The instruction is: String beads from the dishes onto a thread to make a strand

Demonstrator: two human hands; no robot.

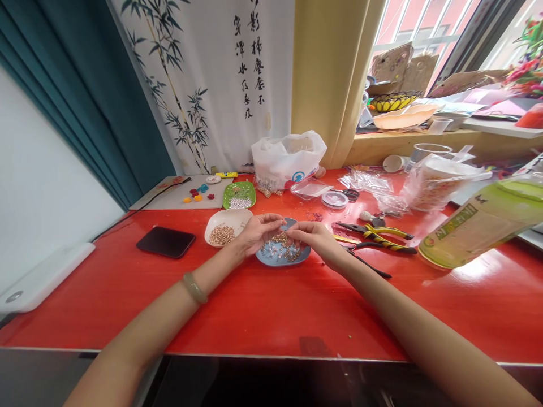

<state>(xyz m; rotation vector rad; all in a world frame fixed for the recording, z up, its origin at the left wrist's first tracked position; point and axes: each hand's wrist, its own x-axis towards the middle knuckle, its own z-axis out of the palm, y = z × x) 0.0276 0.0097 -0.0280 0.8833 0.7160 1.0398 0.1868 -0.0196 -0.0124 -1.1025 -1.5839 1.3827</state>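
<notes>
Both my hands meet over a blue dish [271,257] of small gold beads on the red table [263,305]. My left hand [257,232] is curled, fingertips pinched near the dish's far rim. My right hand [314,236] is also pinched, its fingertips almost touching the left ones; whatever they hold is too small to make out. A jade bangle [194,288] sits on my left wrist. To the left of the dish stands a white dish [229,226] of gold beads, and behind that a green dish [240,195] of pale beads.
Yellow-handled pliers [382,233] and another tool lie right of my hands. A black phone [165,242] lies at left, a green bottle [479,223] on its side at right. A white plastic bag [286,158], a thread spool [334,199] and clear bags crowd the back.
</notes>
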